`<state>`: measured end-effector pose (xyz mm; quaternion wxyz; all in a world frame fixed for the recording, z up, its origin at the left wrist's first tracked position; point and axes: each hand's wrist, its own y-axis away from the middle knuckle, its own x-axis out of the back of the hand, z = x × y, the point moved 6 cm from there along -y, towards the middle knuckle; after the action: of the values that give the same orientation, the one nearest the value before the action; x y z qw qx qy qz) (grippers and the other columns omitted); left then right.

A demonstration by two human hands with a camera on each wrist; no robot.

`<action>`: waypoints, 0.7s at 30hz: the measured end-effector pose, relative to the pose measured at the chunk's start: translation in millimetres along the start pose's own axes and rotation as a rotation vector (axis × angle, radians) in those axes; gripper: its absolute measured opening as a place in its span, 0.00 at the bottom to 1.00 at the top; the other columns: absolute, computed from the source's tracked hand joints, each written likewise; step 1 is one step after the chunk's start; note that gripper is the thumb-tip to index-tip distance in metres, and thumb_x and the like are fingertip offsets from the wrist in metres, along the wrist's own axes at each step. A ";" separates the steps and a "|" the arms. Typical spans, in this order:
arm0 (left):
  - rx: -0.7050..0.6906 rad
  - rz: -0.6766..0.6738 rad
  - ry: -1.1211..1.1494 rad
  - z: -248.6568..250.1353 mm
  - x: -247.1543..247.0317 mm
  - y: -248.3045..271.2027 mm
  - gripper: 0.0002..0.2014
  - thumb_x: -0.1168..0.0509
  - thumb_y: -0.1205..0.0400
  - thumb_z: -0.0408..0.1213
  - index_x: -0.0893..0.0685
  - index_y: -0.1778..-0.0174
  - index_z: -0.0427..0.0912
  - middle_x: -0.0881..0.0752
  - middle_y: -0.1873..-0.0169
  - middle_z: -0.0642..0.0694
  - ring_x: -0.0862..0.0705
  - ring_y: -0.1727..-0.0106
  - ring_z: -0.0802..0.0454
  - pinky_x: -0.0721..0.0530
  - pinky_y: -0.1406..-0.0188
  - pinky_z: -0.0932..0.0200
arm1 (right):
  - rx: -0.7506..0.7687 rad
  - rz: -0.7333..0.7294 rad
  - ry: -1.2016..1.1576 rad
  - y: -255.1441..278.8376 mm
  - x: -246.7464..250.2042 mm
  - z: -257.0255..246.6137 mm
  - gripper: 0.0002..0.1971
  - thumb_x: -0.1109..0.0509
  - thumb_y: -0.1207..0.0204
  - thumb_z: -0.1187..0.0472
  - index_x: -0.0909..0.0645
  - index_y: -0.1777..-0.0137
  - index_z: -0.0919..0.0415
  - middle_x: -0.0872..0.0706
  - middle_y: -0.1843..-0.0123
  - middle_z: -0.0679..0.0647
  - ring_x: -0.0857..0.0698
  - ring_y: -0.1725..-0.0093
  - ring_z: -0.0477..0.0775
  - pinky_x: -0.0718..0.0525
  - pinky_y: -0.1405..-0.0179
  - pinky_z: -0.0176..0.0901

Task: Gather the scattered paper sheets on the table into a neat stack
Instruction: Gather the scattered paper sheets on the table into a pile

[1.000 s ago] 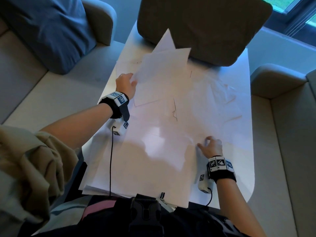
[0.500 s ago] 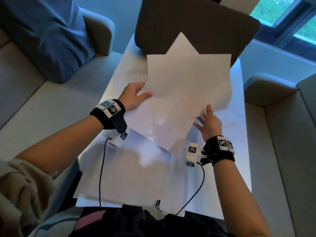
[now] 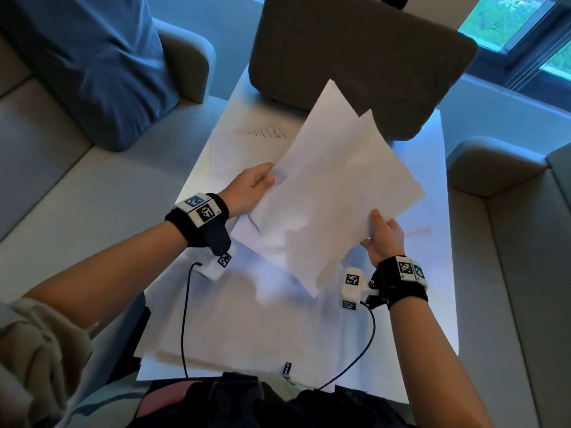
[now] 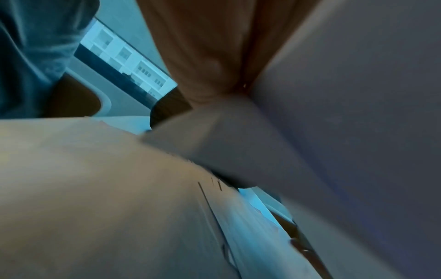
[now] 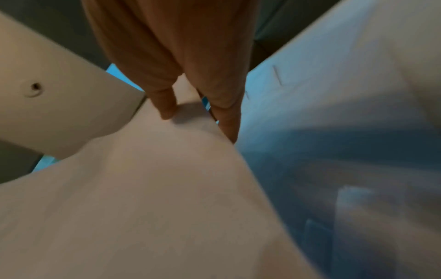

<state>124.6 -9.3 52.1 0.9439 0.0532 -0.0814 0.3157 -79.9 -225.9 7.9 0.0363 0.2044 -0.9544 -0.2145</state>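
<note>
- Since the earlier frame, the held paper sheets (image 3: 336, 193) have rotated clockwise; their far corner now tilts to the right, and the right hand (image 3: 383, 237) has shifted outward along the near right edge.
- Left hand (image 3: 250, 188): thumb on top and fingers beneath, pinching the left edge of the held sheets.
- Right hand: thumb on top, fingers (image 5: 164, 105) pressed against the underside, gripping the sheets.
- Below both grips: loose sheets (image 3: 247, 319) overlapping on the white table (image 3: 445, 304).
- Beyond the grips: a dark chair back (image 3: 355, 50).
</note>
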 end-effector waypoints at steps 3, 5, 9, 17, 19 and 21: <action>-0.009 -0.053 0.083 -1.6 -10.9 0.7 0.08 0.44 0.13 0.29 0.23 0.41 0.39 0.16 0.54 0.50 0.17 0.56 0.66 0.20 0.54 0.69 | -0.042 -0.089 -0.073 1.5 -6.0 7.8 0.05 0.30 0.21 0.63 0.24 0.55 0.60 0.14 0.58 0.55 0.13 0.64 0.50 0.13 0.63 0.49; 0.018 -0.028 0.075 -8.1 -9.5 -2.3 0.10 0.44 0.13 0.32 0.22 0.40 0.37 0.17 0.56 0.47 0.18 0.58 0.60 0.20 0.56 0.66 | -0.010 -0.103 -0.072 -1.3 -3.6 7.4 0.07 0.30 0.23 0.68 0.21 0.47 0.60 0.12 0.53 0.56 0.11 0.60 0.51 0.11 0.63 0.48; 0.264 0.092 -0.068 -48.1 14.7 -13.6 0.11 0.44 0.13 0.41 0.19 0.42 0.44 0.14 0.49 0.47 0.14 0.49 0.46 0.17 0.55 0.57 | 0.116 0.031 0.044 -4.9 13.8 -7.1 0.09 0.32 0.25 0.71 0.25 0.54 0.55 0.15 0.60 0.53 0.18 0.67 0.52 0.21 0.75 0.39; 0.682 0.299 -0.805 -120.6 78.0 -24.0 0.42 0.27 0.26 0.53 0.35 0.27 0.28 0.30 0.31 0.29 0.28 0.30 0.34 0.29 0.33 0.48 | 0.197 0.173 0.137 -14.4 35.7 -13.8 0.10 0.34 0.29 0.70 0.29 0.64 0.56 0.21 0.68 0.55 0.24 0.66 0.53 0.26 0.70 0.40; 0.720 0.337 -0.782 -120.6 80.9 -29.9 0.48 0.25 0.29 0.54 0.39 0.26 0.26 0.32 0.30 0.29 0.30 0.28 0.35 0.29 0.31 0.47 | 0.174 0.186 0.155 -19.9 39.1 -10.5 0.11 0.34 0.28 0.72 0.29 0.63 0.56 0.21 0.67 0.55 0.23 0.65 0.53 0.25 0.68 0.42; 0.718 0.361 -0.771 -117.7 81.2 -38.5 0.50 0.23 0.31 0.53 0.42 0.26 0.25 0.34 0.29 0.30 0.32 0.26 0.37 0.31 0.29 0.48 | 0.151 0.183 0.163 -23.9 40.4 -7.4 0.12 0.32 0.28 0.71 0.29 0.63 0.55 0.20 0.67 0.55 0.22 0.65 0.53 0.24 0.66 0.44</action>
<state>226.0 25.6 -50.0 0.6993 0.4685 -0.3159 0.4378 -106.7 -264.9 3.8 0.1178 0.1354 -0.9763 -0.1208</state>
